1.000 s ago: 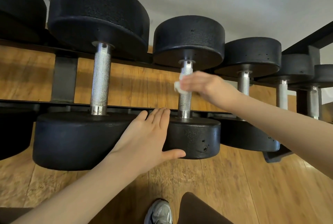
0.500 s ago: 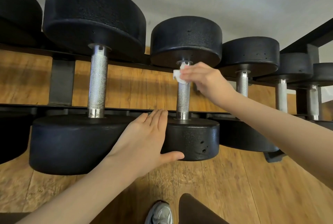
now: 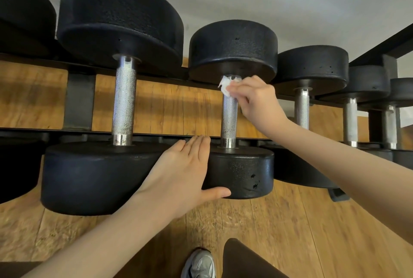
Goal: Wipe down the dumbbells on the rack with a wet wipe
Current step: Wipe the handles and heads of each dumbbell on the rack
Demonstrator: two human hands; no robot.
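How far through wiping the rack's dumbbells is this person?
Nothing looks provably finished. In hand: the right hand pinches the wet wipe at the top of one dumbbell's handle, the left hand steadying its near head. Apparently left: the smaller dumbbells beyond.

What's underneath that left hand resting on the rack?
The left hand lies flat on the near head of the dumbbell being wiped, thumb under its edge. Whatever part of that head and the neighbouring one sits beneath the palm is covered.
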